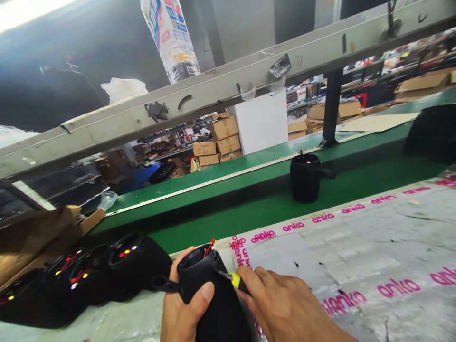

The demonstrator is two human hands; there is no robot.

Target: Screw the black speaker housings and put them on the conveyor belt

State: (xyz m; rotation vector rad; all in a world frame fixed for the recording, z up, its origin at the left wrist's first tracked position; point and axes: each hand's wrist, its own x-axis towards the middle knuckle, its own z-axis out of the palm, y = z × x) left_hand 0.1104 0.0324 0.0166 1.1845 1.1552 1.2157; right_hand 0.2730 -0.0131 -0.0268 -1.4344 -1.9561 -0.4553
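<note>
My left hand (188, 299) is wrapped around a black cylindrical speaker housing (221, 308), which is tilted with its open end up. Red wires with a small connector (213, 242) stick out of that opening, and a black strap loop (166, 284) juts from its left side. In my right hand (281, 299) is a small tool with a yellow-and-black handle (235, 280). Its thin metal tip touches or nearly touches the housing just below the rim; the exact kind of tool is unclear.
Several similar black housings (138, 266) with coloured connectors stand at left, beside a cardboard box (39, 237). Another housing (305, 178) stands on the green conveyor belt (199, 221). A metal rail (221, 88) crosses above, carrying a plastic bottle (174, 42). Printed tape covers the worktable (356, 251).
</note>
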